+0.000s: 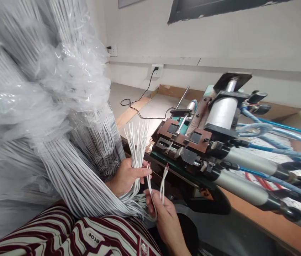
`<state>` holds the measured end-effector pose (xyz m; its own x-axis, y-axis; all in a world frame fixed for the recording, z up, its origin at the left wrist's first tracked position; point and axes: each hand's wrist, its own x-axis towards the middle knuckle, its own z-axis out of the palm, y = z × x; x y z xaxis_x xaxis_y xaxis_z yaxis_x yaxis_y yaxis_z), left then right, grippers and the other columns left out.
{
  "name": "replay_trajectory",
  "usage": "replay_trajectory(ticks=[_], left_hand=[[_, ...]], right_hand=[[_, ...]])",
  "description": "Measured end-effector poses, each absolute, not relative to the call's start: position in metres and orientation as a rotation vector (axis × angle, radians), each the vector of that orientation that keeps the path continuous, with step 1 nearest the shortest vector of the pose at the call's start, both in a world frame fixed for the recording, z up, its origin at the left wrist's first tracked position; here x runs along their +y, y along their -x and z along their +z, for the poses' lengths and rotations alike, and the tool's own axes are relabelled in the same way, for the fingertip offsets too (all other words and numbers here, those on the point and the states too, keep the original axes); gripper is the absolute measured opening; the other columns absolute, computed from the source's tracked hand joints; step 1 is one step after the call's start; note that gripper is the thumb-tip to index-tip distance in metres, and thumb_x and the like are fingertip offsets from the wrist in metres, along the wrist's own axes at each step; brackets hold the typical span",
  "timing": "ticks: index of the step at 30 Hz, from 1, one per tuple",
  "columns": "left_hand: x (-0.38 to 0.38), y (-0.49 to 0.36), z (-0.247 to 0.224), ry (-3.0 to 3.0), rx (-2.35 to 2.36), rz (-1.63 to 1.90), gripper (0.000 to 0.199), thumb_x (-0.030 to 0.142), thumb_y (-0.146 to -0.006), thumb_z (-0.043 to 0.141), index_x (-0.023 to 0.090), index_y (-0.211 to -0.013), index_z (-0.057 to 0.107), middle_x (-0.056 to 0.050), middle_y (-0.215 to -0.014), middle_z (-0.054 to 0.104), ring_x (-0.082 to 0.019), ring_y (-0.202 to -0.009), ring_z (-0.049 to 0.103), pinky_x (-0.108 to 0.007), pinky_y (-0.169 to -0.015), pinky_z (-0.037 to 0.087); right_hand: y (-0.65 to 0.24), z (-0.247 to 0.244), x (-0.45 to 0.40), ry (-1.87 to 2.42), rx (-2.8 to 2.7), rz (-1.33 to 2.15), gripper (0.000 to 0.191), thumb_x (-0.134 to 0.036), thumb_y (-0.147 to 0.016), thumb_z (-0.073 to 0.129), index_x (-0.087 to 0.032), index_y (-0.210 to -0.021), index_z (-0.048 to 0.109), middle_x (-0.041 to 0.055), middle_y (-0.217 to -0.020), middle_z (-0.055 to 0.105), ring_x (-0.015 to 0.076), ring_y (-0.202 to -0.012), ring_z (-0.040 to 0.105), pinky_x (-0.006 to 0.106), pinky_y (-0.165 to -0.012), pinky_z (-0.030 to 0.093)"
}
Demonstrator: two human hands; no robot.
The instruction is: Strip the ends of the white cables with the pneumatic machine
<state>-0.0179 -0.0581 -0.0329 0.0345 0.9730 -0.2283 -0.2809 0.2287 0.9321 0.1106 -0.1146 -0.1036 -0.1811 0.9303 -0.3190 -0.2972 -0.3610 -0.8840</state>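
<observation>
My left hand (125, 176) is closed around a bundle of white cables (137, 149), whose loose ends fan upward above the fist. Between its thumb and fingers there also appears to be a cable with a stripped end showing dark red wires. My right hand (166, 217) pinches a few white cables (162, 185) below their ends; dark red inner wires stick out at the tip. A thick bunch of grey-white cables (78, 181) lies across my lap, running down from the left and passing beneath my left hand.
Plastic-wrapped cable bundles (51, 71) fill the left side. A pneumatic machine (193, 142) with cylinders and blue air hoses (273, 147) stands on the table at right. A black cord (150, 117) runs to a wall socket (157, 70).
</observation>
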Motion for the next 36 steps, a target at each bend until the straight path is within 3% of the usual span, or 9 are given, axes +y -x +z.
replay_trajectory(ticks=[3, 6, 22, 29, 36], left_hand=[[-0.058, 0.017, -0.032, -0.838, 1.107, 1.182, 0.016, 0.02, -0.056, 0.071, 0.013, -0.067, 0.061, 0.002, -0.052, 0.06, -0.006, -0.037, 0.046, -0.02, -0.038, 0.033], [-0.058, 0.016, -0.03, -0.835, 1.108, 1.184, 0.016, 0.02, -0.054, 0.072, 0.013, -0.063, 0.061, 0.002, -0.05, 0.059, -0.007, -0.038, 0.046, -0.02, -0.039, 0.033], [-0.055, 0.02, -0.036, -0.826, 1.15, 1.204, 0.017, 0.019, -0.057, 0.07, 0.012, -0.07, 0.064, 0.002, -0.05, 0.057, -0.006, -0.04, 0.046, -0.02, -0.04, 0.034], [-0.05, 0.023, -0.039, -0.768, 1.205, 1.307, 0.021, 0.023, -0.057, 0.072, 0.012, -0.073, 0.063, 0.0, -0.047, 0.06, -0.009, -0.039, 0.049, -0.019, -0.038, 0.032], [-0.043, 0.024, -0.035, -0.712, 1.258, 1.362, 0.024, 0.025, -0.054, 0.074, 0.012, -0.071, 0.065, 0.0, -0.047, 0.061, -0.009, -0.04, 0.051, -0.019, -0.037, 0.031]], right_hand=[[-0.115, -0.101, -0.111, 1.235, -0.938, 1.419, 0.025, -0.041, -0.068, 0.066, -0.018, -0.076, 0.066, 0.0014, -0.066, 0.056, 0.0148, -0.062, 0.048, 0.026, -0.06, 0.038], [-0.118, -0.09, -0.105, 1.258, -1.119, 1.312, 0.018, -0.037, -0.067, 0.066, -0.019, -0.068, 0.067, 0.0024, -0.07, 0.059, 0.0185, -0.069, 0.051, 0.029, -0.069, 0.039], [-0.121, -0.073, -0.097, 1.228, -1.307, 1.358, 0.021, -0.039, -0.064, 0.068, -0.018, -0.06, 0.068, 0.0034, -0.061, 0.06, 0.0192, -0.061, 0.052, 0.029, -0.062, 0.041], [-0.116, -0.079, -0.081, 1.232, -0.772, 1.306, 0.023, -0.038, -0.063, 0.07, -0.018, -0.075, 0.07, 0.0008, -0.06, 0.058, 0.0114, -0.05, 0.043, 0.024, -0.047, 0.033], [-0.098, -0.056, -0.041, 1.041, -0.347, 1.316, 0.03, -0.038, -0.055, 0.076, -0.015, -0.072, 0.069, -0.0001, -0.059, 0.057, 0.0058, -0.043, 0.036, 0.019, -0.039, 0.026]])
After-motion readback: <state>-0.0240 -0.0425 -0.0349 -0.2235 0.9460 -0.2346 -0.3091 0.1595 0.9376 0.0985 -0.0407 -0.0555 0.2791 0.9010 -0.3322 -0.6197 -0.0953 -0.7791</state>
